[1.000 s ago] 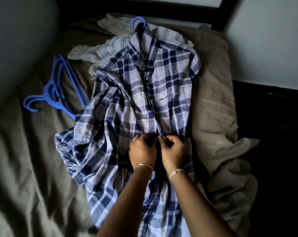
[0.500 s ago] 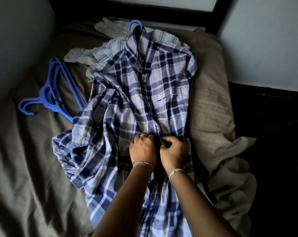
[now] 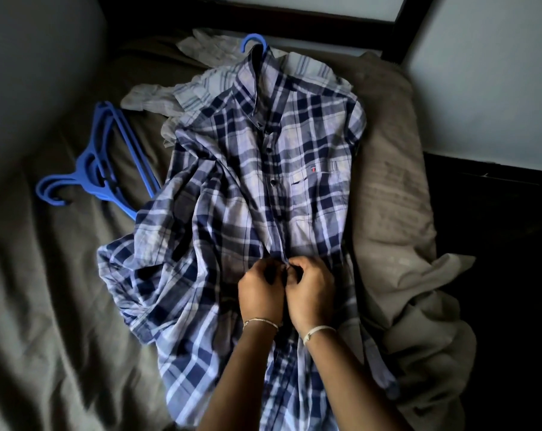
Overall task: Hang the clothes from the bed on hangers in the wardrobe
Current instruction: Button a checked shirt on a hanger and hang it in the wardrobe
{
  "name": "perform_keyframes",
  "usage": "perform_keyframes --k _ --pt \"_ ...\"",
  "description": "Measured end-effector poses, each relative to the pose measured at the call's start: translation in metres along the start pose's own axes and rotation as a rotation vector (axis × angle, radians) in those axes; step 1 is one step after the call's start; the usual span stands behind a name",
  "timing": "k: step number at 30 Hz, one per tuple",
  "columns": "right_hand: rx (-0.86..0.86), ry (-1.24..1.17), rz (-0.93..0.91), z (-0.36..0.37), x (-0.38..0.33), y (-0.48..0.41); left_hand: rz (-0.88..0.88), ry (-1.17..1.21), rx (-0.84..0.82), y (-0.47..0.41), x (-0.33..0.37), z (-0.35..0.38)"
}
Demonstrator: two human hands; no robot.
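A blue-and-white plaid shirt (image 3: 241, 194) lies spread on the bed (image 3: 45, 306), front up, its upper buttons closed. A blue hanger hook (image 3: 253, 42) sticks out above its collar. My left hand (image 3: 258, 293) and my right hand (image 3: 310, 290) sit side by side at the lower button placket, each pinching an edge of the shirt front with curled fingers. The button between them is hidden by my fingers.
Several blue hangers (image 3: 101, 169) lie stacked on the bed left of the shirt. A pale striped garment (image 3: 195, 88) lies under the shirt's top. A rumpled grey-brown sheet (image 3: 412, 306) bunches at the bed's right edge, beside a dark floor gap (image 3: 506, 275).
Both hands stay at the same spot on the placket, fingers working slightly. The view has shifted a little; the shirt has not moved.
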State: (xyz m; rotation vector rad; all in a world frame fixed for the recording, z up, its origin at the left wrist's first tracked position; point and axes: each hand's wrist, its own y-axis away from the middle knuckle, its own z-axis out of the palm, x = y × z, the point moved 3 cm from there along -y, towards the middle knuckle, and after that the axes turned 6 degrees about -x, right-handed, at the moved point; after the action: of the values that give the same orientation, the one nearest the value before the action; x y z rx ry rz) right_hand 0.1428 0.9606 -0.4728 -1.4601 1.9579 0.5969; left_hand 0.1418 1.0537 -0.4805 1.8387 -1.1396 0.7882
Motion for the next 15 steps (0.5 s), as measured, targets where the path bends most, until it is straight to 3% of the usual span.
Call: perform_keyframes --k 5,15 --pt "-0.045 -0.075 -0.003 0.014 0.012 -0.001 -0.133 0.489 -0.174 -0.016 -0.028 0.005" --pt "-0.039 -0.276 0.021 0.024 0.026 0.005 -0.161 0.636 -0.341 -0.031 -0.043 0.014"
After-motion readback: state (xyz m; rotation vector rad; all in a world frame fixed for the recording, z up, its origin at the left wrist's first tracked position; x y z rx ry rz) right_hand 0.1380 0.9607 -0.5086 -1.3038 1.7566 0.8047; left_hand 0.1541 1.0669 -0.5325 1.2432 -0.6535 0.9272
